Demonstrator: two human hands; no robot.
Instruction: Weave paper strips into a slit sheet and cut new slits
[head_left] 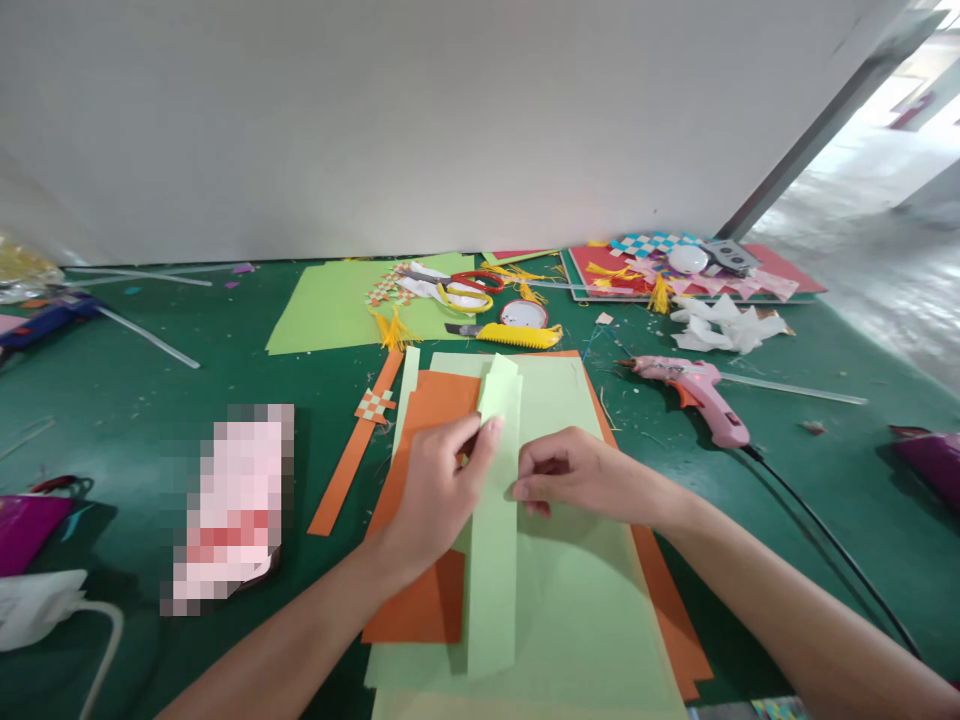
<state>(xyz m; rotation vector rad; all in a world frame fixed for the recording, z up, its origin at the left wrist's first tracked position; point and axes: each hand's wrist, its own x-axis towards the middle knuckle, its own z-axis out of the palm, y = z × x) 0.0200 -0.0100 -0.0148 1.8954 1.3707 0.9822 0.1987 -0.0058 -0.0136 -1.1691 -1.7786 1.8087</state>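
Note:
A long, light green folded paper strip [493, 580] lies lengthwise in front of me over green and orange sheets. My left hand [442, 475] grips its upper left part, the thumb pressed on top. At the strip's right edge, the curled fingers of my right hand [574, 475] pinch the paper. Under both hands is a pale green sheet [585, 600], with orange paper [420, 610] on its left and more orange paper showing along its right side. Left of the stack rests an orange strip [341, 475] with a small checkered woven piece [374, 404].
A pink glue gun [701, 390] with a cord lies to the right. Beyond the stack are a yellow cutter knife [521, 335], scissors [457, 287] and green sheets [307, 305]. A blurred-out pink object [232, 500] is at left. A grey wall [375, 120] borders the table's far side.

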